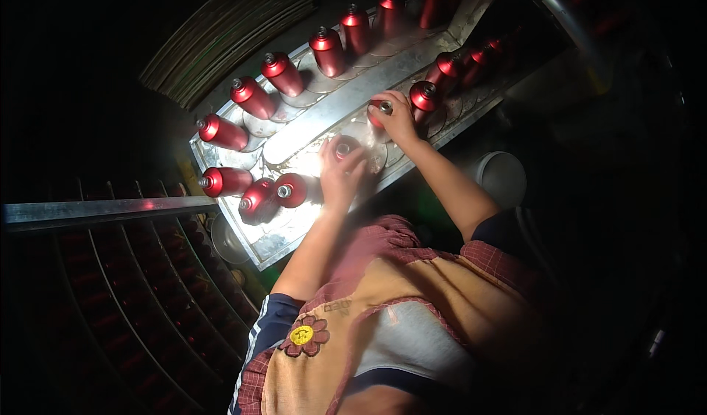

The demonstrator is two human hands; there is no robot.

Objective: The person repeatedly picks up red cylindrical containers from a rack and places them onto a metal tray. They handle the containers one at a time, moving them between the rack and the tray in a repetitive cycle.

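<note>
My left hand (340,178) is wrapped around a glossy red bottle (345,147) with a narrow bare neck, slightly blurred. Further right, my right hand (400,122) grips a second red bottle (375,116) from above, its neck showing between the fingers. Both bottles are over the near lane of a metal plate conveyor (263,247). Just beyond my right hand stands another red bottle (424,100) of the same kind. To the left of my left hand are a red bottle (292,190) and, touching or nearly touching it, one more red bottle (259,201).
Several red bottles, such as a far-lane bottle (282,74), line the conveyor's curve and far side. A metal divider (346,89) runs between the lanes. Stacked sheets (221,39) lie behind. A metal bar (118,210) is at left, a curved pipe (560,10) at upper right, a pale round container (504,179) at right.
</note>
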